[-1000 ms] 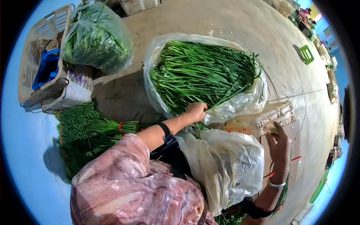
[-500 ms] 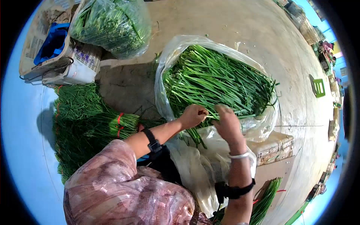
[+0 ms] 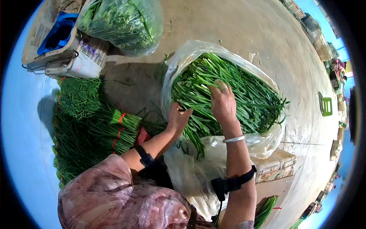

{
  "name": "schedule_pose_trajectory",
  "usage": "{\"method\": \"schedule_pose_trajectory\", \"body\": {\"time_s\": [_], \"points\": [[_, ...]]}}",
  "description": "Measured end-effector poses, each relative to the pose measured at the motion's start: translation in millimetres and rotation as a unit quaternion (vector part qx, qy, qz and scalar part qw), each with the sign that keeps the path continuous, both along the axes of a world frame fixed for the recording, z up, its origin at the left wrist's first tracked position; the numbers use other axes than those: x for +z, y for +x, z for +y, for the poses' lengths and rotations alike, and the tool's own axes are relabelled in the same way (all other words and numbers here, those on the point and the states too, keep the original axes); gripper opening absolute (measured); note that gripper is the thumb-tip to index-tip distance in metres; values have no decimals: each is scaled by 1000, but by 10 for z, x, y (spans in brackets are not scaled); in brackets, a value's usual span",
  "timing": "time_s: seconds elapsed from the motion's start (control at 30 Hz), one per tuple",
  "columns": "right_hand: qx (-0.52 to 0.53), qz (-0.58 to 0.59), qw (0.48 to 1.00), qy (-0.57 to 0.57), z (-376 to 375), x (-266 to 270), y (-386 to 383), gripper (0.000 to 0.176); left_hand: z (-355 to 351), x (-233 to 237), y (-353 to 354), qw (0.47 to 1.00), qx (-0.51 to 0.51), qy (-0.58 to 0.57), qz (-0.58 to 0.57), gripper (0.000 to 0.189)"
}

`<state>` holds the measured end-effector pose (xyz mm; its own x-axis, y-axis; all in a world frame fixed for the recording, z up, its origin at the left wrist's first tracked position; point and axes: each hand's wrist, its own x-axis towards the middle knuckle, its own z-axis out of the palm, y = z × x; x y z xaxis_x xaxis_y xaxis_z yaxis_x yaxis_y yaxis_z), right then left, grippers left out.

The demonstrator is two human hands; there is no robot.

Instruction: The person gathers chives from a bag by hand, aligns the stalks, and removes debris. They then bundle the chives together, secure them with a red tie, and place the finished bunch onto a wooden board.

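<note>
We reach forward with both bare hands to the open plastic bag (image 3: 178, 61) of long green stalks (image 3: 236, 91), which is where our work lies, on the floor (image 3: 213, 23) in front of us. Our left hand (image 3: 178, 119) comes in from the left with the forearm slanting up, and sits at the bag's near left rim beside the pale stalk ends; its thumb and forefinger stand apart, and we cannot tell whether the other fingers hold anything. Our right hand (image 3: 224, 105) reaches nearly straight out, back of the hand up, over the near middle of the stalks, fingers bent down onto them and the thumb to the left; whether they pinch any stalk we cannot tell. The bag is packed full, the stalks fanning toward its right rim, and some droop over the near rim. Crumpled plastic sheeting (image 3: 190, 171) lies just on our side of it, and a pale crate (image 3: 276, 164) stands near its lower right corner. To our left we have a pile of green bundles (image 3: 80, 122), several tied with red bands (image 3: 121, 118); another bundle (image 3: 267, 210) lies at lower right by some cardboard (image 3: 284, 187). At upper left, a crate (image 3: 38, 36) holds a blue bag (image 3: 57, 34), and beside it is a clear bag (image 3: 122, 26) filled with greens. A green stool (image 3: 326, 106) stands well off to the right.
</note>
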<state>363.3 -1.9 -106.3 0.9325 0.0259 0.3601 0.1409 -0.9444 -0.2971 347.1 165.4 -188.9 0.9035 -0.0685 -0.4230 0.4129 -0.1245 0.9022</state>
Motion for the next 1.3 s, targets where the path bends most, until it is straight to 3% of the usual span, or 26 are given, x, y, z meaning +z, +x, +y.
{"method": "schedule_pose_trajectory", "body": {"time_s": [0.03,0.1,0.17,0.23,0.3,0.33,0.37,0.43,0.47,0.57,0.6,0.63,0.7,0.73,0.8,0.83,0.9,0.93,1.07,1.17,1.23,1.27,1.3], "points": [[6,21,1000,-22,30,-23,77,24,-15,133,46,997,-24,16,76,51],[16,42,998,-47,80,-121,218,31,0,182,28,997,1,-6,71,43],[24,70,996,-45,138,-263,356,39,58,238,60,979,-139,134,61,38],[38,113,992,-50,166,-376,394,56,47,332,55,979,-126,152,46,37],[26,139,988,-65,262,-370,314,69,74,377,25,988,-115,99,-25,33],[27,172,983,-64,300,-388,261,80,51,132,-11,990,-96,89,-45,30],[31,176,982,-64,364,-336,212,80,53,-27,-40,991,-93,90,-40,30],[31,242,965,-100,442,-143,135,88,13,-195,-78,992,-29,-94,-77,22],[40,234,967,-88,419,-165,133,97,-14,67,-60,997,-24,-71,-25,16],[41,231,971,-49,341,-199,113,102,40,-74,-58,987,-43,-133,-74,15],[45,207,977,-38,284,-247,120,106,50,23,-47,995,-100,28,-9,19],[47,200,978,-39,250,-272,131,108,35,0,-66,995,-100,26,-8,19],[49,197,976,-77,252,-315,150,107,-11,-31,-100,989,-89,-33,-110,32],[49,196,976,-77,280,-363,152,107,-36,-40,-96,989,-89,-33,-111,32],[4,250,949,-192,390,-424,214,107,-43,13,-27,988,-128,15,-81,49],[7,250,949,-192,375,-423,236,107,-35,44,-19,989,-126,17,-80,49],[-9,273,952,-134,314,-340,271,106,-37,79,-22,976,-136,138,-103,59],[-3,264,956,-127,291,-356,285,106,-18,17,-2,975,-160,128,-89,75],[-9,273,954,-119,356,-358,289,103,-26,-154,-23,977,-158,93,-113,73],[-20,303,946,-114,319,-348,356,100,-8,-156,-19,988,-100,40,-112,62],[-23,305,947,-93,266,-279,372,96,87,-263,22,987,-116,-60,-93,56],[-17,303,951,-63,225,-263,385,94,114,-68,55,990,-119,-62,-46,53],[-11,299,953,-33,185,-254,401,93,152,-180,68,990,-116,-62,-47,53]]}}
